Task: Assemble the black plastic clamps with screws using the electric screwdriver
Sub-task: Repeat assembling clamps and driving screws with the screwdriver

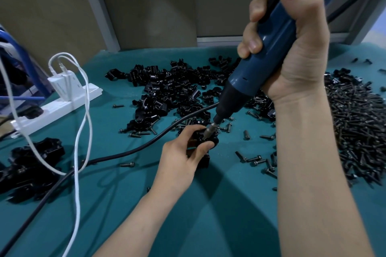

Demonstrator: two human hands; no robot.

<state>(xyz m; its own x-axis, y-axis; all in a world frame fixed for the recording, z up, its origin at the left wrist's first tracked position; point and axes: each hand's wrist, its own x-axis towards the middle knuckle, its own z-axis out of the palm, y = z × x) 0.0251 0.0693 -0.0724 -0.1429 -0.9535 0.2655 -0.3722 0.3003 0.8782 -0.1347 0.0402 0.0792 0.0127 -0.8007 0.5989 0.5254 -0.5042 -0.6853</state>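
Mid-job: you are driving a screw into one clamp, with heaps waiting.

Your left hand (183, 152) pinches the clamp (211, 142) on the teal cloth (208, 215). Your right hand (296, 52) wraps the electric screwdriver (265, 54), which slants from upper right down-left, bit on the clamp. The far-left group (31, 162) may be finished. Loose clamps (167, 89) and screws (359, 127) remain.

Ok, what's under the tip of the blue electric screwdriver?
A black plastic clamp, gripped by the left hand. The silver bit meets its top; any screw there is hidden by bit and hand.
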